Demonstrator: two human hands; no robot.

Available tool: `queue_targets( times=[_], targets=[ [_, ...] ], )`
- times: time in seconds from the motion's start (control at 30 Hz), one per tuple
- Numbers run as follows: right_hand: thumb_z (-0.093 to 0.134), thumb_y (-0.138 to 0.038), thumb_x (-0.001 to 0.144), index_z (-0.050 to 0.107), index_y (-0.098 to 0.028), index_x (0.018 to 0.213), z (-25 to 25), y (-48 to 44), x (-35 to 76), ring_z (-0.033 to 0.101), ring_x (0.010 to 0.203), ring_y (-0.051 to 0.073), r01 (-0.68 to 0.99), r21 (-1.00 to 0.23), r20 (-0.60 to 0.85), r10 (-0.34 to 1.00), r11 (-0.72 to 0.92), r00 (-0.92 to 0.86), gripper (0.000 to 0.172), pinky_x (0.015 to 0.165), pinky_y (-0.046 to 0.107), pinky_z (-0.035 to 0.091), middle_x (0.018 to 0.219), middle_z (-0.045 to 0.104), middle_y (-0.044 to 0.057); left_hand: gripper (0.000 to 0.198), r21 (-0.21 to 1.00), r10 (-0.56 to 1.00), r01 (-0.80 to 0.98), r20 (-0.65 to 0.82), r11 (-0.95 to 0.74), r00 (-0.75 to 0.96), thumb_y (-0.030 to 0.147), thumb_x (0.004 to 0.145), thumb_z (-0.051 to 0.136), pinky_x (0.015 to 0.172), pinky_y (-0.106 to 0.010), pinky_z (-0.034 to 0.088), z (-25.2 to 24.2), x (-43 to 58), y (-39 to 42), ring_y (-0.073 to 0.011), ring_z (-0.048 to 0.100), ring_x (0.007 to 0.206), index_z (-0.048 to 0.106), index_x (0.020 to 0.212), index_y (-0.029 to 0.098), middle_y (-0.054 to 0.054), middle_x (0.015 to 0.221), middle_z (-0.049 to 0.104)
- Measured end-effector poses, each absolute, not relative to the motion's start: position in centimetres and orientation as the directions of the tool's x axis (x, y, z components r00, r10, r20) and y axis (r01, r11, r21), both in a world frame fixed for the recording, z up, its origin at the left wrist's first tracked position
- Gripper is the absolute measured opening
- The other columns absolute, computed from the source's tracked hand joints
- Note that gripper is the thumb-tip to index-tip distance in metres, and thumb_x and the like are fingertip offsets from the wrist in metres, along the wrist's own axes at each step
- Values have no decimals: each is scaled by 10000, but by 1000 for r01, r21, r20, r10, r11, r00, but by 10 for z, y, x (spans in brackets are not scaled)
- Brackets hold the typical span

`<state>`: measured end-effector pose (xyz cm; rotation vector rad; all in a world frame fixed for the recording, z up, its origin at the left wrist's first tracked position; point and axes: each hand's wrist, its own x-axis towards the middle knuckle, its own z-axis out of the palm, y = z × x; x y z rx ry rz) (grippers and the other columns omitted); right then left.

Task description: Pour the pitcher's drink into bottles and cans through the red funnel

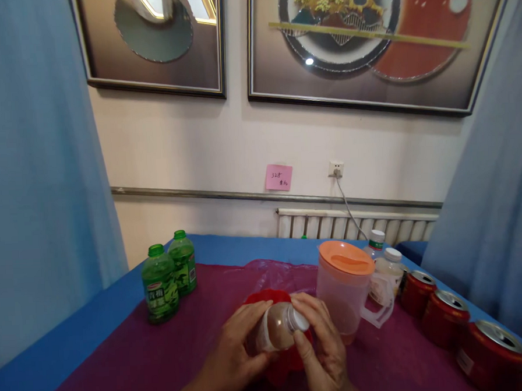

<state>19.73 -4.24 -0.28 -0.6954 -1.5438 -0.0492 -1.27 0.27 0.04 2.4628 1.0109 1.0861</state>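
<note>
Left hand (234,353) is gripping a small clear plastic bottle (273,330), tipped sideways. Right hand (324,347) is pinching its round white cap (301,320) between closed fingers (309,308).

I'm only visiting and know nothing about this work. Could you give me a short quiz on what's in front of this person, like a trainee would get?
1. The left hand holds the body of the small clear plastic bottle. What does the right hand grip?
A) its white cap
B) a red can
C) nothing
2. True or false: the translucent plastic pitcher with the orange lid stands with its lid on.
3. Fill in: ___ green plastic bottles stand upright at the far left.
Key: 1 A; 2 true; 3 two.
</note>
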Motion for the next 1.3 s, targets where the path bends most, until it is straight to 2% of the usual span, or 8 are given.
queue_targets(
  times=[0.17, 0.47, 0.63, 0.83, 0.97, 1.1, 1.2, 1.3],
  targets=[
    [505, -226, 1012, 575, -275, 1406, 0, -47, 195, 608, 1226, 248, 434, -402, 908, 413, 806, 72, 403, 1008, 428, 533, 1314, 642, 97, 688, 497, 690, 479, 540, -723, 481, 351, 751, 813, 1087, -440, 492, -1, -13, 3, -289, 633, 1224, 559, 1390, 307, -70, 1350, 675],
    [522, -225, 994, 582, -275, 1382, 2, -45, 195, 631, 1185, 271, 413, -407, 907, 413, 815, 81, 396, 951, 452, 559, 1276, 648, 110, 682, 511, 707, 488, 504, -707, 496, 372, 763, 799, 1085, -467, 493, 5, -12, 0, -303, 636, 1215, 562, 1399, 299, -84, 1343, 679],
    [608, -255, 947, 599, -269, 1339, -6, -39, 197, 652, 1122, 275, 432, -403, 908, 412, 807, 78, 392, 903, 441, 576, 1213, 655, 108, 680, 508, 702, 484, 515, -712, 492, 370, 749, 817, 1065, -446, 510, 9, -11, -2, -295, 640, 1213, 576, 1382, 312, -67, 1337, 686],
    [684, -317, 912, 605, -254, 1277, -20, -31, 194, 628, 1131, 263, 438, -475, 875, 463, 764, 141, 378, 937, 427, 554, 1201, 619, 100, 653, 503, 705, 493, 509, -710, 495, 416, 760, 816, 1054, -436, 518, 10, -10, -3, -296, 646, 1200, 592, 1363, 304, -69, 1320, 696],
    [699, -364, 906, 588, -244, 1268, -24, -29, 193, 622, 1147, 265, 426, -497, 866, 468, 756, 178, 398, 935, 413, 558, 1210, 609, 103, 657, 494, 698, 493, 518, -716, 494, 376, 758, 820, 1081, -453, 496, 7, -11, -2, -294, 635, 1218, 581, 1366, 308, -66, 1327, 691],
    [615, -362, 955, 574, -223, 1326, -17, -37, 194, 622, 1187, 290, 404, -493, 864, 489, 771, 121, 399, 982, 454, 546, 1266, 623, 130, 679, 503, 700, 487, 518, -714, 491, 354, 756, 807, 1076, -478, 496, 0, -13, 1, -305, 629, 1224, 562, 1388, 303, -77, 1340, 679],
    [496, -345, 1007, 573, -216, 1359, -11, -45, 192, 607, 1234, 309, 390, -521, 851, 500, 760, 162, 383, 1025, 495, 522, 1303, 637, 142, 707, 521, 707, 478, 520, -707, 479, 372, 744, 816, 1076, -495, 493, -3, -14, 3, -318, 623, 1233, 555, 1396, 293, -92, 1358, 665],
    [470, -305, 1015, 564, -226, 1377, -10, -46, 193, 614, 1238, 296, 402, -517, 853, 496, 756, 164, 382, 1019, 475, 533, 1304, 651, 134, 700, 527, 705, 469, 524, -709, 477, 342, 731, 816, 1063, -477, 502, 0, -13, 2, -314, 628, 1225, 564, 1383, 299, -80, 1346, 673]
  ],
)
